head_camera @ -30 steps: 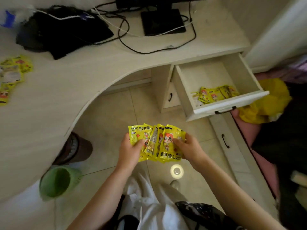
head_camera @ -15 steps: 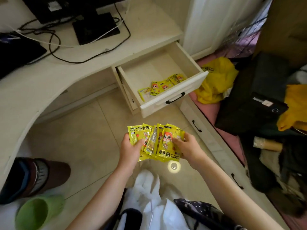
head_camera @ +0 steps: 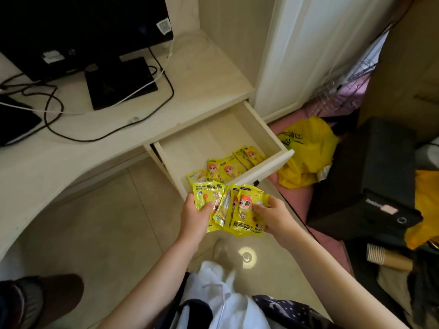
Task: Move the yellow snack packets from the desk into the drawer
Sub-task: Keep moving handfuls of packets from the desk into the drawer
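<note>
A fanned bunch of yellow snack packets (head_camera: 240,210) with a cartoon face is held between both hands, just in front of the open drawer's front panel. My left hand (head_camera: 193,218) grips the bunch's left side and my right hand (head_camera: 273,216) grips its right side. The pale wooden drawer (head_camera: 259,131) under the desk (head_camera: 71,162) is pulled out. Several more yellow packets (head_camera: 229,166) lie along its front inner edge. The bunch partly hides the drawer's front panel.
A black monitor (head_camera: 78,32) on its stand, with black and white cables, sits on the desk. A yellow plastic bag (head_camera: 306,150) and dark boxes (head_camera: 370,174) lie right of the drawer. A brown slipper (head_camera: 40,302) rests on the tiled floor at lower left.
The view has swung right and closer to the drawer. Both hands, still gripping the bunch, now sit right at the drawer's front; earlier they were well short of it.
</note>
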A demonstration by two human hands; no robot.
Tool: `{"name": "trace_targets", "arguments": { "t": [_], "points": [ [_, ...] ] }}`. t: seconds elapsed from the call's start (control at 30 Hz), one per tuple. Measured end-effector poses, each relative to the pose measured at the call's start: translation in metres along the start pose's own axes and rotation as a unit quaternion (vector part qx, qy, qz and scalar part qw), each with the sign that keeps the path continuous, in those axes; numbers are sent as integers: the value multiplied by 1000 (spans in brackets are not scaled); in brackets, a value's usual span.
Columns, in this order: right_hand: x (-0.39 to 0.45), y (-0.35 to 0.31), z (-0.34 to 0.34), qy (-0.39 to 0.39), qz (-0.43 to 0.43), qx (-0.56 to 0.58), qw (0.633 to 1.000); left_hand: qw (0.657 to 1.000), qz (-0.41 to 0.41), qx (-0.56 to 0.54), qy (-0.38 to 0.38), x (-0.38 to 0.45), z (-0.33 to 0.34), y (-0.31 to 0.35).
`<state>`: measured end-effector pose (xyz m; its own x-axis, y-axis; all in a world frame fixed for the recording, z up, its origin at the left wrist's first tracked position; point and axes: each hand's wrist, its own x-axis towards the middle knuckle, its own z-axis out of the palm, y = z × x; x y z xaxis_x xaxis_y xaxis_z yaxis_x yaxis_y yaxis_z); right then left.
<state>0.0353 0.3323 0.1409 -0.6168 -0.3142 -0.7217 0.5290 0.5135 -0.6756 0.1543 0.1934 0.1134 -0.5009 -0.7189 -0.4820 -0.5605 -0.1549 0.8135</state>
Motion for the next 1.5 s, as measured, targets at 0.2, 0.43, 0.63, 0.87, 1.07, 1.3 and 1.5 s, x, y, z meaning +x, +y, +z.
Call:
{"name": "trace_targets", "arguments": {
  "t": [0.2, 0.43, 0.63, 0.87, 1.07, 1.3, 1.5],
  "points": [
    [52, -52, -8, -3, 8, 9, 1000, 1000, -9, -1, 3, 58, 17, 42],
    [114, -100, -15, -20, 28, -57, 998, 997, -55, -29, 51, 106, 46, 60],
    [170, -134, -24, -85, 21, -125, 988, 987, -130, -18, 93, 145, 81, 61],
    [237, -166, -24, -149, -18, -272, 950, 964, -210, -44, 156, 191, 117, 79],
    [311, -172, -4, -167, -46, -359, 917, 948, -252, -50, 187, 247, 138, 67],
    [387, -156, 18, -151, -18, -380, 912, 951, -248, -54, 177, 312, 159, 38],
    [414, -150, 22, -125, -30, -366, 922, 961, -234, -13, 149, 341, 160, 21]
  ]
}}
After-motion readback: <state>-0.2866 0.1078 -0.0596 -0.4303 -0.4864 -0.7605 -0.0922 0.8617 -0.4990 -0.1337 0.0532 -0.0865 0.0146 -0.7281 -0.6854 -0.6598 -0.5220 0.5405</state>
